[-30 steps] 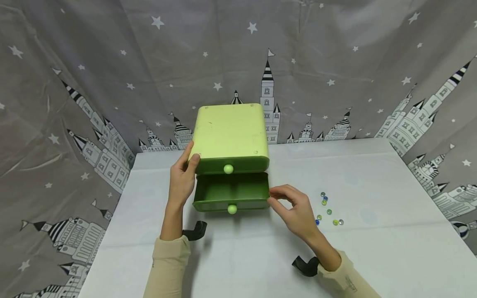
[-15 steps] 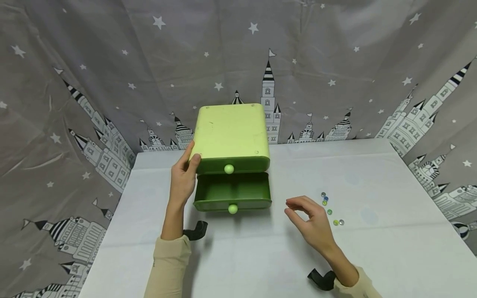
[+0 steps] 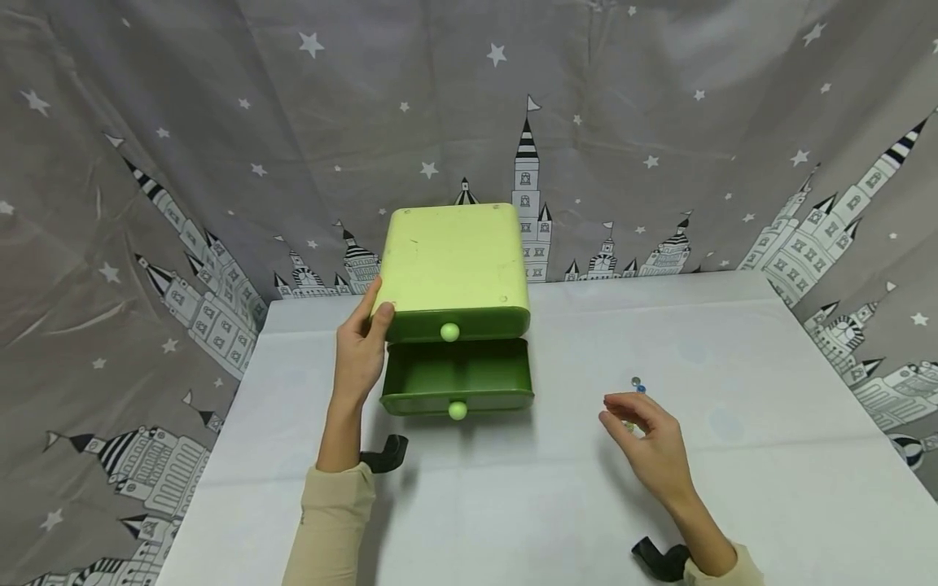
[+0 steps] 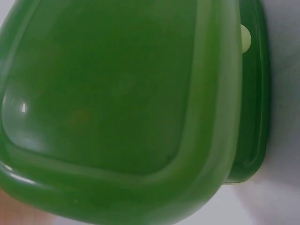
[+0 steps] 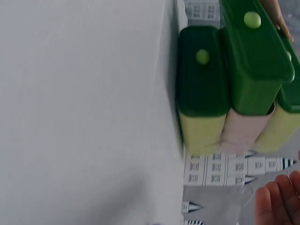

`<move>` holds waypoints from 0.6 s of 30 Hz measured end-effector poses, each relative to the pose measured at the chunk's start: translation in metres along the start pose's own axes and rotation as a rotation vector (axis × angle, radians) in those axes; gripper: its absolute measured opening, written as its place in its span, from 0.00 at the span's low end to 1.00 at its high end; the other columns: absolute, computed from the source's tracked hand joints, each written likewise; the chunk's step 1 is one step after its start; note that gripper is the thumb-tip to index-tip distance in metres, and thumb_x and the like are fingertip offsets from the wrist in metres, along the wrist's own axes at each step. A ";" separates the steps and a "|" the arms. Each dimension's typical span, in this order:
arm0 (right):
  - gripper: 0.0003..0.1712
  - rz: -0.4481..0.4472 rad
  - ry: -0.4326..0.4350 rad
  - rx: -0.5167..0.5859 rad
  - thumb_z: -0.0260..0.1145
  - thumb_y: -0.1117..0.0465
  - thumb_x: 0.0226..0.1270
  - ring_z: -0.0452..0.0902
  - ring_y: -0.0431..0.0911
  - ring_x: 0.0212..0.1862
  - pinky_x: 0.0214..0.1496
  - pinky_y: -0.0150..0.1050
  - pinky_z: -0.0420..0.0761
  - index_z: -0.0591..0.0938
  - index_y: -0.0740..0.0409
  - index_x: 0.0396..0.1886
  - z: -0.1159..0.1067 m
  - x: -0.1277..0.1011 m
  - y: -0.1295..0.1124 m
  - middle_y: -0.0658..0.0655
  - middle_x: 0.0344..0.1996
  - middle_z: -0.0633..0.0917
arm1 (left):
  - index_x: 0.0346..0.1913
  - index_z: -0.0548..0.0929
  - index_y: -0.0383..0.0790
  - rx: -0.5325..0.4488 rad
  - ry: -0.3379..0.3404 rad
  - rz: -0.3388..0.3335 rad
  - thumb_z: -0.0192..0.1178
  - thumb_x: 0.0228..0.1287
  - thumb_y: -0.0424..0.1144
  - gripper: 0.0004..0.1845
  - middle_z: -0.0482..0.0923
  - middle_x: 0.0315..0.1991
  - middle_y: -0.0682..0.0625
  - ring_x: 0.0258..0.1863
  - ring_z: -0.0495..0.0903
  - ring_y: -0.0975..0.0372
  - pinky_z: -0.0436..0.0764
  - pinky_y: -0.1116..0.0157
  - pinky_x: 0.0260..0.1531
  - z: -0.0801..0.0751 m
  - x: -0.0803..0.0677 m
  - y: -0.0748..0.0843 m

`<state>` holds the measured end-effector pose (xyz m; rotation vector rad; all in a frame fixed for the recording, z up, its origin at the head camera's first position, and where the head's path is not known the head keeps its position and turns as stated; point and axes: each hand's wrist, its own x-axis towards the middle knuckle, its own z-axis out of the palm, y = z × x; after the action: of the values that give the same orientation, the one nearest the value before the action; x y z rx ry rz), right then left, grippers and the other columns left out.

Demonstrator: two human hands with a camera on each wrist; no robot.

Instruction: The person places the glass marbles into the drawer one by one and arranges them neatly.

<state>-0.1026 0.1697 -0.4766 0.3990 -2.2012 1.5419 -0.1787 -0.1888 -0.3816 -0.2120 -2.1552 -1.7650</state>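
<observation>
A small drawer cabinet (image 3: 454, 260) with a pale yellow-green top and green drawer fronts stands on the table. One drawer (image 3: 472, 402) with a round light-green knob is pulled out, and its visible inside holds nothing. My left hand (image 3: 359, 354) lies against the cabinet's left side, its thumb at the front corner of the top. The left wrist view is mostly filled by the cabinet's green side (image 4: 103, 93). My right hand (image 3: 652, 448), fingers bent and thumb apart, hovers over the small glass beads (image 3: 641, 389), hiding most of them. A yellowish bead shows between thumb and fingers.
A white cloth (image 3: 513, 505) covers the table. Behind it hangs a grey curtain (image 3: 454, 106) printed with castles and stars. In the right wrist view, a lower drawer (image 5: 202, 75) sits pushed in beside the pulled-out one. Black mounts (image 3: 384, 454) are strapped at both wrists.
My right hand has moved from the right edge of the pulled-out drawer rightward to over the beads. The left hand and the cabinet have stayed put.
</observation>
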 end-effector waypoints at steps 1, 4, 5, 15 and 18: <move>0.15 0.008 0.014 -0.013 0.69 0.80 0.57 0.81 0.38 0.42 0.45 0.24 0.79 0.85 0.68 0.44 -0.002 0.000 0.001 0.63 0.39 0.85 | 0.73 0.62 0.31 -0.002 -0.001 -0.001 0.51 0.77 0.33 0.26 0.59 0.74 0.41 0.73 0.58 0.57 0.62 0.59 0.69 0.000 0.000 0.000; 0.14 0.047 0.058 -0.044 0.70 0.79 0.56 0.80 0.35 0.41 0.45 0.23 0.78 0.85 0.70 0.44 -0.008 0.000 0.006 0.64 0.38 0.85 | 0.73 0.62 0.31 -0.007 0.000 -0.004 0.51 0.77 0.33 0.26 0.59 0.74 0.42 0.73 0.59 0.58 0.63 0.60 0.68 0.000 0.000 0.000; 0.14 0.067 0.068 -0.053 0.70 0.79 0.57 0.80 0.34 0.41 0.45 0.23 0.78 0.85 0.70 0.44 -0.010 0.001 0.008 0.63 0.38 0.85 | 0.73 0.62 0.31 -0.008 0.001 -0.006 0.51 0.77 0.33 0.26 0.60 0.74 0.43 0.73 0.59 0.58 0.63 0.60 0.68 0.000 0.000 0.000; 0.15 0.104 0.070 -0.144 0.71 0.78 0.56 0.79 0.30 0.39 0.45 0.22 0.78 0.85 0.70 0.45 -0.025 -0.003 0.025 0.64 0.38 0.85 | 0.73 0.62 0.31 -0.010 0.003 -0.005 0.51 0.77 0.33 0.26 0.60 0.74 0.43 0.72 0.59 0.58 0.63 0.60 0.68 0.000 0.000 0.000; 0.15 0.105 0.052 -0.185 0.72 0.78 0.55 0.78 0.29 0.39 0.45 0.22 0.78 0.85 0.72 0.44 -0.027 -0.004 0.031 0.64 0.38 0.85 | 0.73 0.63 0.31 -0.006 0.005 -0.004 0.51 0.77 0.33 0.26 0.60 0.73 0.43 0.72 0.59 0.58 0.63 0.60 0.68 0.000 0.000 0.000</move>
<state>-0.1088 0.2054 -0.4956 0.1868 -2.3317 1.3683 -0.1784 -0.1886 -0.3818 -0.2042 -2.1482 -1.7729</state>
